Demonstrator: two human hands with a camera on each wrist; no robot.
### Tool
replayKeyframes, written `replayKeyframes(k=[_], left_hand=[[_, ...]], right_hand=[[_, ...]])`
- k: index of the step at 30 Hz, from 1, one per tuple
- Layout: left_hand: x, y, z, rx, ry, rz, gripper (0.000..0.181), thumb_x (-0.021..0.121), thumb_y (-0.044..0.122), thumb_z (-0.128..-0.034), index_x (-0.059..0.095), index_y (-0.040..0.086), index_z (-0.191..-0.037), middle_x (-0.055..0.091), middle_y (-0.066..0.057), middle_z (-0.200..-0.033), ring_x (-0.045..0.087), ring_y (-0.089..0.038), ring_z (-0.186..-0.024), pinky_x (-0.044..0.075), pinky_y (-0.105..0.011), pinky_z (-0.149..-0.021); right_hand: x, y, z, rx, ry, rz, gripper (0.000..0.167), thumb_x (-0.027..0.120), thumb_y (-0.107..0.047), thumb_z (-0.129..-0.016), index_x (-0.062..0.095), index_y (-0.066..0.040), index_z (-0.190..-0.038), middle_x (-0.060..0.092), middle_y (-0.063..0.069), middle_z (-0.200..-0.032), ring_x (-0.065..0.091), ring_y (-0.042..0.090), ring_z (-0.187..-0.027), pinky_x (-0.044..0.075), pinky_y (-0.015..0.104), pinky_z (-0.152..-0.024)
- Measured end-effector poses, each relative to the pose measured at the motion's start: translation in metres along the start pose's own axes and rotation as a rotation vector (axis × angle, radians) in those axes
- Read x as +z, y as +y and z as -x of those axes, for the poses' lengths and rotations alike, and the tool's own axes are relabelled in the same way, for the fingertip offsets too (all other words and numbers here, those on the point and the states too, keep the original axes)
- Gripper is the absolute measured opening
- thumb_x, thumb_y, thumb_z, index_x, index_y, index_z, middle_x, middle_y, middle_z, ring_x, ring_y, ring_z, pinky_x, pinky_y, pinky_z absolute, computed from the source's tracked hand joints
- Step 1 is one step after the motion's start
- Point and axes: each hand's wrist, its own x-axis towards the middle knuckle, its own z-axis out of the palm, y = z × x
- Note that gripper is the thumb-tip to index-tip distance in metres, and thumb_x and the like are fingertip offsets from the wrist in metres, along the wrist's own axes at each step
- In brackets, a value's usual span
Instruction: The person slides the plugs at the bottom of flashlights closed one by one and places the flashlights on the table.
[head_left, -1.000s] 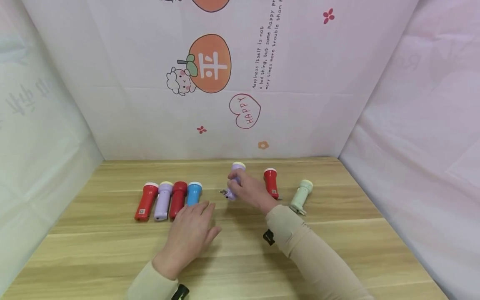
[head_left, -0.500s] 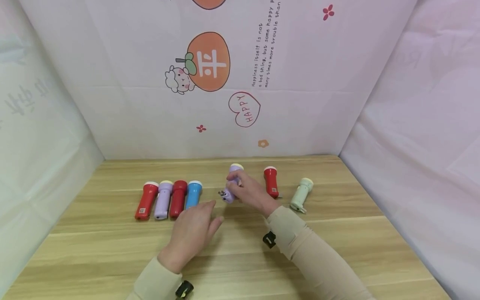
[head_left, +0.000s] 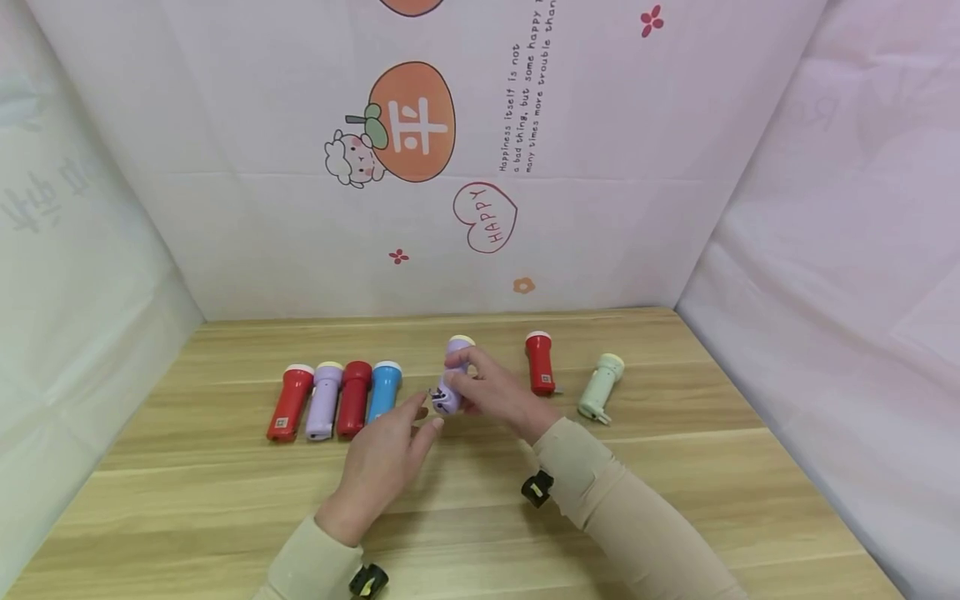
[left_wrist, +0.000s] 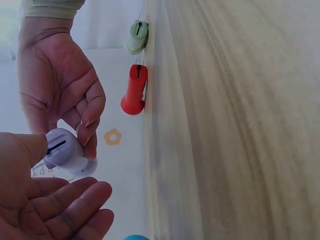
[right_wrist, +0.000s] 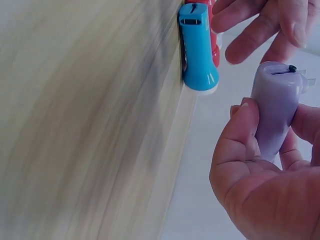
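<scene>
Above the table (head_left: 457,533): right hand (head_left: 497,393), fingers round lavender flashlight (right_wrist: 275,102); left hand (head_left: 382,458), fingers apart

Both hands in frame. Right hand (left_wrist: 64,82), beige sleeve (left_wrist: 50,9) at wrist, fingers curled around lavender flashlight (left_wrist: 70,157), dark slot on its end. Left hand (left_wrist: 52,200) lower left: thumb tip at the slotted end, contact unclear; other fingers loosely extended beneath. Red flashlight (left_wrist: 134,90) and pale green flashlight (left_wrist: 136,37) on counter (left_wrist: 240,125), apart, both with thin prongs. Blue object (left_wrist: 136,237) cut off at bottom edge. White cloth (left_wrist: 120,185) behind, orange flower print (left_wrist: 113,136).
</scene>
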Motion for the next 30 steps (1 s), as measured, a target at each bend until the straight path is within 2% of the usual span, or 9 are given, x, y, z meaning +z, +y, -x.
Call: replayKeyframes(k=[6, 9, 14, 18, 30], left_hand=[[0.0006, -0.0013, 0.0017, -0.018, 0.023, 0.086, 0.046, 0.061, 0.037, -0.1057, 0.062, 0.010, -0.144, 0.076, -0.005, -0.124, 0.074, -0.025, -0.105, 0.061, -0.046, -0.085], [0.0015, -0.0026, 0.0021, -0.012, 0.034, 0.102, 0.044, 0.062, 0.035, -0.1058, 0.064, 0.010, -0.141, 0.077, -0.004, -0.120, 0.072, -0.018, -0.092, 0.060, -0.039, -0.079], [0.0011, -0.0022, 0.0035, -0.015, 0.030, 0.134, 0.042, 0.063, 0.034, -0.1054, 0.065, 0.011, -0.140, 0.078, -0.003, -0.116, 0.060, -0.008, -0.076, 0.052, -0.027, -0.068], [0.0008, -0.0019, 0.0039, -0.017, 0.033, 0.152, 0.040, 0.064, 0.032, -0.1050, 0.066, 0.010, -0.139, 0.078, -0.003, -0.115, 0.060, -0.008, -0.077, 0.052, -0.026, -0.068], [0.0028, -0.0010, 0.0035, -0.045, 0.030, 0.227, 0.042, 0.066, 0.030, -0.1039, 0.064, 0.009, -0.141, 0.077, -0.005, -0.114, 0.069, -0.014, -0.089, 0.059, -0.031, -0.078]], right_hand=[[0.0039, -0.0007, 0.0021, 0.010, -0.007, -0.031, 0.034, 0.058, -0.034, -0.106, 0.052, -0.019, -0.136, 0.059, 0.016, -0.126, 0.065, 0.027, -0.098, 0.058, 0.049, -0.092], [0.0053, 0.0000, 0.0022, 0.017, -0.010, -0.046, 0.032, 0.059, -0.033, -0.106, 0.052, -0.020, -0.135, 0.059, 0.017, -0.127, 0.065, 0.027, -0.098, 0.058, 0.050, -0.093], [0.0076, 0.0005, 0.0027, 0.019, -0.017, -0.059, 0.031, 0.058, -0.032, -0.107, 0.052, -0.020, -0.135, 0.056, 0.018, -0.133, 0.065, 0.027, -0.100, 0.058, 0.052, -0.096], [0.0088, 0.0004, 0.0028, 0.024, -0.017, -0.072, 0.031, 0.058, -0.032, -0.107, 0.052, -0.020, -0.135, 0.053, 0.020, -0.137, 0.065, 0.027, -0.101, 0.057, 0.053, -0.098], [0.0100, 0.0031, 0.0048, -0.001, -0.036, -0.147, 0.033, 0.058, -0.027, -0.107, 0.050, -0.013, -0.136, 0.055, 0.021, -0.132, 0.066, 0.026, -0.098, 0.057, 0.052, -0.096]])
